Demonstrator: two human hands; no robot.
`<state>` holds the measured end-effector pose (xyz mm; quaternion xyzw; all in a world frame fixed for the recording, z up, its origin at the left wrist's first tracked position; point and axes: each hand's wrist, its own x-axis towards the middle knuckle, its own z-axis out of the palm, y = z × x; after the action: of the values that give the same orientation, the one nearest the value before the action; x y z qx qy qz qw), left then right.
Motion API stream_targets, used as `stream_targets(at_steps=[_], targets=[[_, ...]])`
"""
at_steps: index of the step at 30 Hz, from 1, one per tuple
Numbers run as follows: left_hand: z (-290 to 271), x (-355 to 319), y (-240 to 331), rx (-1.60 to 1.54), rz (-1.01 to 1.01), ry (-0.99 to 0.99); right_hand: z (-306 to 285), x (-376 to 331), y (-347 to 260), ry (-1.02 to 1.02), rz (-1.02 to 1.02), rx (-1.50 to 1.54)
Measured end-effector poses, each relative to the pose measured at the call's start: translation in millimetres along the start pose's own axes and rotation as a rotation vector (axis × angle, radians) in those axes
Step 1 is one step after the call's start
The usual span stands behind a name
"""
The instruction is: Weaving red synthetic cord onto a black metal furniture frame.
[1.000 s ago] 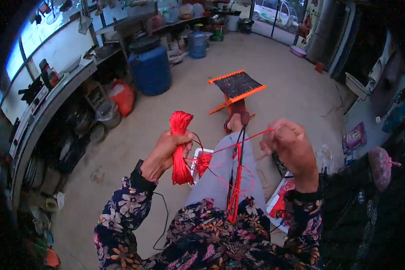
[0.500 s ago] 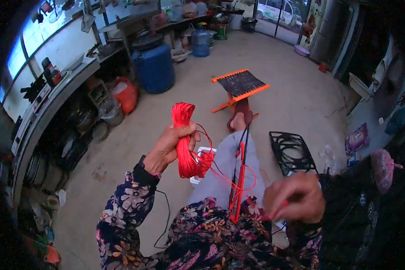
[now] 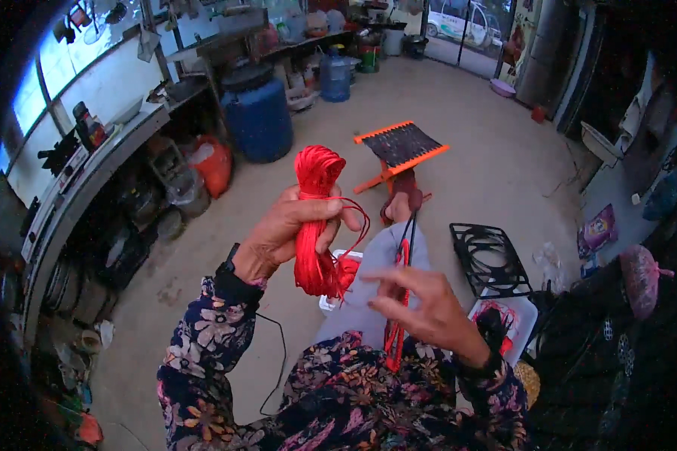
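Left hand gripped red cord bundle, held upright in front of left side of lap; loose strand looped beside fingers. Right hand blurred, fingers parted, released, above gray trousers near red-and-black cords. Orange-framed stool stood ahead, near foot. White tray sat right.

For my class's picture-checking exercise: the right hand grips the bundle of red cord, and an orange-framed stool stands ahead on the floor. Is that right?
The side is wrong: the head view shows the left hand gripping the bundle of red cord. An orange-framed stool does stand ahead on the floor.
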<state>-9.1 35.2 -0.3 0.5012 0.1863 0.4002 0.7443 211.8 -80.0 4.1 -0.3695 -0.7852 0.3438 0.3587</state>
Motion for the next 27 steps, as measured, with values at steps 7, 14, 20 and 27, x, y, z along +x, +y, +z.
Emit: stream_targets(at_steps=[7, 14, 20, 27], targets=[[17, -3, 13, -0.001, 0.015, -0.025, 15, 37, 31, 0.031, -0.028, -0.092], [4, -9, 28, 0.049, 0.041, -0.041, 11, 25, 56, 0.175, 0.234, 0.126], [8, -14, 29, 0.004, 0.056, -0.046, 48, 9, 94, -0.032, 0.066, -0.057], [10, -41, 69, 0.248, 0.101, -0.004, 47, 10, 93, -0.509, 0.182, 0.136]])
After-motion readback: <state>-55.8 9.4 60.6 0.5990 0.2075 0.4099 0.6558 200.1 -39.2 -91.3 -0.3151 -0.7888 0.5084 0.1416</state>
